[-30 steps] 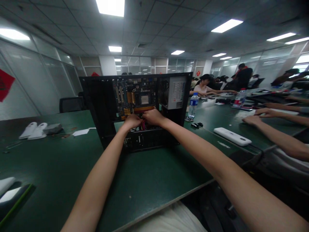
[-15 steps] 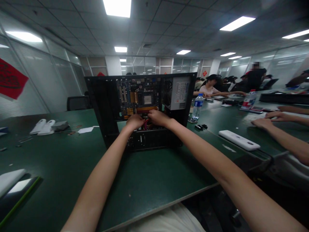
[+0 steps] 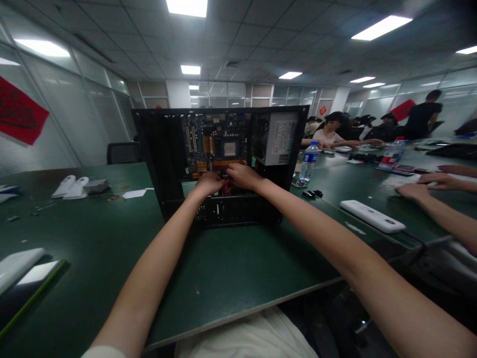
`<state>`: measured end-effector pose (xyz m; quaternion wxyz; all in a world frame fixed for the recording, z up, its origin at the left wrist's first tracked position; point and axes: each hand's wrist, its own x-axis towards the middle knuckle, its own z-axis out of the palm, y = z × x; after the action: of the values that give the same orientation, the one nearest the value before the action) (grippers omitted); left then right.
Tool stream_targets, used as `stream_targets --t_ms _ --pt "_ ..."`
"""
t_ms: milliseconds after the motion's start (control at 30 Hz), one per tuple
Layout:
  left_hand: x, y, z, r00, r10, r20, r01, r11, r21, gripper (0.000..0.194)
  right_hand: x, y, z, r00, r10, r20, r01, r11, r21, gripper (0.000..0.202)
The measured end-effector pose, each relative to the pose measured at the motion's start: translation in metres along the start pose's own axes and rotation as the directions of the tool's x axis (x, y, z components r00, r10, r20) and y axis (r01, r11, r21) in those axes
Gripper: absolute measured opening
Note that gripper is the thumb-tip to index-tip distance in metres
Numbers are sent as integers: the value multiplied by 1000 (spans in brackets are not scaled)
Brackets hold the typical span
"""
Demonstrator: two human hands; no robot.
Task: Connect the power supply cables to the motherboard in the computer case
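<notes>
In you went with both hands, right into the open computer case (image 3: 242, 214) standing upright on the tabletop (image 3: 231, 263), its open side towards you, presumably so the motherboard (image 3: 218, 136) lay within reach! Your left hand (image 3: 207, 184) and right hand (image 3: 244, 177) worked close together by the board's lower edge, red cables (image 3: 226, 188) between them, likely because space was tight. Each grip curled inward; whether either pinched anything, you couldn't tell, fingertips hidden.

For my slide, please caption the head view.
Left hand and right hand by reddish cables inside an open computer case on a green table.
</notes>
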<state>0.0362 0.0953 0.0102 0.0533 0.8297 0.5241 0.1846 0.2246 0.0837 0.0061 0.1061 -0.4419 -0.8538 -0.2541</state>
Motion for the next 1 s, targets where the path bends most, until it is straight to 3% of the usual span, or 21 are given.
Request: stream_targets --t_ms 667,1000 --pt "1 -1 1 1000 0 3 0 1000 -9 37 4 -2 1 1000 7 -5 -7 1000 17 22" --pt "1 0 1 1000 -25 -6 25 1000 -16 38 4 -6 -4 997 39 70 -37 999 -25 25"
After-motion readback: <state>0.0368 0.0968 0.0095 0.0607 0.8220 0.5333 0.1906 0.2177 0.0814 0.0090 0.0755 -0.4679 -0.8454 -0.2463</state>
